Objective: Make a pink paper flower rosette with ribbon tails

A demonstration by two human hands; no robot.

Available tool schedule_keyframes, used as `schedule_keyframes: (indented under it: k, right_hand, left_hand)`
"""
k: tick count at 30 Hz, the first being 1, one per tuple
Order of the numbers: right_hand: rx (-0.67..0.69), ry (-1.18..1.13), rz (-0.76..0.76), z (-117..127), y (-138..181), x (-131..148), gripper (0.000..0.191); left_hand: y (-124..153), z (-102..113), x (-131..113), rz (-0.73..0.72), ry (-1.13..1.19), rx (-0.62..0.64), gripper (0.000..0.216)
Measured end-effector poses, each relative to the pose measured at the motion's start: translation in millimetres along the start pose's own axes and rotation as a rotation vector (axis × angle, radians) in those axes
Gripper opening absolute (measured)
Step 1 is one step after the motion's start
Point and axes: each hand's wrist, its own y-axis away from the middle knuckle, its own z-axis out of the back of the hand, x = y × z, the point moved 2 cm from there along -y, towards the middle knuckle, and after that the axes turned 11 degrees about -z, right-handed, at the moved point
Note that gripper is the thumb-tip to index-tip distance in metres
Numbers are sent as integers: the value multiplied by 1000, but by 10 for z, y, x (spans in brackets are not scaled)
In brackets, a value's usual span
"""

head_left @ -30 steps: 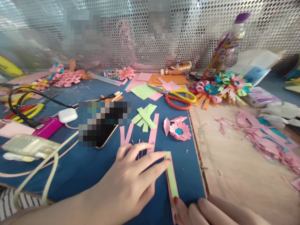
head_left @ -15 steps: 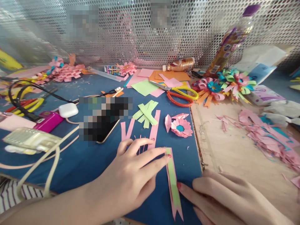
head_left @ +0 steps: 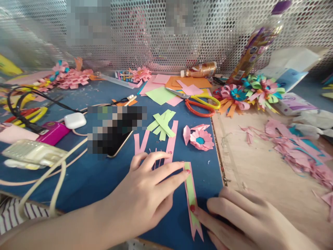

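Observation:
A green paper strip (head_left: 190, 189) lies lengthwise on a slightly wider pink paper strip (head_left: 193, 233), whose near end is cut into a V-notch. My left hand (head_left: 148, 187) rests with fingers spread, two fingertips pressing the far end of the layered strips. The index fingertip of my right hand (head_left: 241, 217) touches the green strip lower down, its other fingers bent loosely above the table. Beyond my left fingers lie pink strips (head_left: 172, 139) and a small pile of green strips (head_left: 161, 125). A pink paper flower with a blue centre (head_left: 201, 140) sits to the right.
Red-and-yellow scissors (head_left: 200, 106) lie beyond the strips near coloured paper sheets (head_left: 160, 94). A phone (head_left: 119, 142), cables and a magenta device (head_left: 53, 133) occupy the left. Finished paper flowers (head_left: 262, 92), a bottle (head_left: 253, 48) and pink scraps (head_left: 288, 146) are at right.
My right index finger has moved left, from the strip's right edge onto the green strip. My left hand stays on the far end.

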Motion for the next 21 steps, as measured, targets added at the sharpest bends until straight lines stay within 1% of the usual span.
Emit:
schedule_keyframes:
  k: [6,11,17,21]
  right_hand:
    - [-1,-38,-24,7,-4,1,24]
    - [30,-73,-6,30,-15,-23,23]
    - [15,-53,-22,19,-16,-11,23]
    - [32,-84,-6,33,-11,-10,22]
  left_hand:
    - [7,-12,-1,7,5,6,39]
    - [10,-11,-1,13,18,-10,38]
    - [0,-15,-3,13,13,-51,36]
    - [2,-21,-1,-1,2,-42,34]
